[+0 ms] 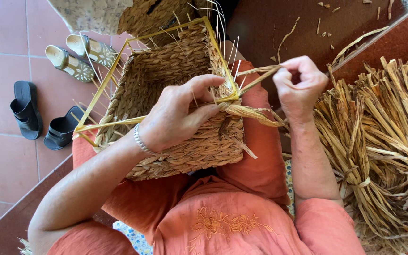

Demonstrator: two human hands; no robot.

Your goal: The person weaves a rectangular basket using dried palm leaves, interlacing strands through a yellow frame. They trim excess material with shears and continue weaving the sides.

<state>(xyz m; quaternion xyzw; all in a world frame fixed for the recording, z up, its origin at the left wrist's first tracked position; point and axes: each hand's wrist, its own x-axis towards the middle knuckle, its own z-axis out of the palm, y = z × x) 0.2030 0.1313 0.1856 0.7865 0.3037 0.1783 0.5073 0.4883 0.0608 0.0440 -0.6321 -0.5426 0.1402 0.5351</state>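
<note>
Weaving | square basket of plaited straw on yellow wire frame (175, 108) sits in lap | my left hand (178, 115) pinches rim corner | right hand (298, 85) grips dry straw strand (258, 75); I'd keep it taut.

A red tiled floor (1, 28) fills the left of the frame, with a pair of black sandals (38, 118) at centre left and a pair of patterned cream sandals (79, 56) above them. Bundled dried reeds (383, 137) lie at right.
</note>
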